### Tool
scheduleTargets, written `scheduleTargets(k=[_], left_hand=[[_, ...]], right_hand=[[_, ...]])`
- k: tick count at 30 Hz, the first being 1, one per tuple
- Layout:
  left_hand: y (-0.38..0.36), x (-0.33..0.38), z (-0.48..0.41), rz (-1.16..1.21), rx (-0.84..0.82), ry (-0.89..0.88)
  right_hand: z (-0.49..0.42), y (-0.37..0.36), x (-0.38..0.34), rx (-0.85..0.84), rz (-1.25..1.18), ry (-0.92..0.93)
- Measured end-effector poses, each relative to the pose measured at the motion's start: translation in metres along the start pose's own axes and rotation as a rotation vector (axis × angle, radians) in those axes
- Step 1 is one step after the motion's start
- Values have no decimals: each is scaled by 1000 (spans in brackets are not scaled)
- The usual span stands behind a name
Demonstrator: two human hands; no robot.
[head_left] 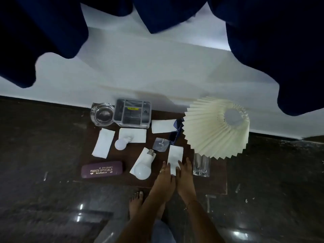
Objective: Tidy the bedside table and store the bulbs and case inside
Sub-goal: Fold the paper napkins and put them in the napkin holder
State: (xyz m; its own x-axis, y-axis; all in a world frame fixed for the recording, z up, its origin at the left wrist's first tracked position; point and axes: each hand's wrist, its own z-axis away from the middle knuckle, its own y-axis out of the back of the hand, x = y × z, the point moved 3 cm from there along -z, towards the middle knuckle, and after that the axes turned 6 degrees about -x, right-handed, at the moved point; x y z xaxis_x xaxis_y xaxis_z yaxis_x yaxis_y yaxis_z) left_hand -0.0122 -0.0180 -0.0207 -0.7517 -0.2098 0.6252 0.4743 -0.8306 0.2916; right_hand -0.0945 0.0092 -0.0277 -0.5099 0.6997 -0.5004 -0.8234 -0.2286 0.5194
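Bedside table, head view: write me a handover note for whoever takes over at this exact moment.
Left hand and right hand: both open, straight fingers on the edges of a white paper near the front edge.
Large bulb lies on another paper just left of the hands. The small bulb is further back, and the purple case is at front left. All are on the bedside table top.
Done: nothing stored, as far as shown.
Left: clear the papers, then store both bulbs and the case inside.

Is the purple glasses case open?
No, the purple case lies shut on the bedside table, with its gold lettering facing up.
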Motion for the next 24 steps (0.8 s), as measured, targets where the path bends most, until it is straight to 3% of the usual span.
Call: scheduleTargets(k=[4,9,16,24], left_hand=[[-3,-6,-19,38,-12,52],[-3,-6,-33,167,67,73],[0,-7,-35,285,120,92],[4,-5,-43,313,108,81]], right_hand=[[-13,-4,13,72,-86,-92],[-24,-7,18,67,-9,-37],[-23,-16,16,45,-155,-94],[-16,-16,17,170,-348,-15]])
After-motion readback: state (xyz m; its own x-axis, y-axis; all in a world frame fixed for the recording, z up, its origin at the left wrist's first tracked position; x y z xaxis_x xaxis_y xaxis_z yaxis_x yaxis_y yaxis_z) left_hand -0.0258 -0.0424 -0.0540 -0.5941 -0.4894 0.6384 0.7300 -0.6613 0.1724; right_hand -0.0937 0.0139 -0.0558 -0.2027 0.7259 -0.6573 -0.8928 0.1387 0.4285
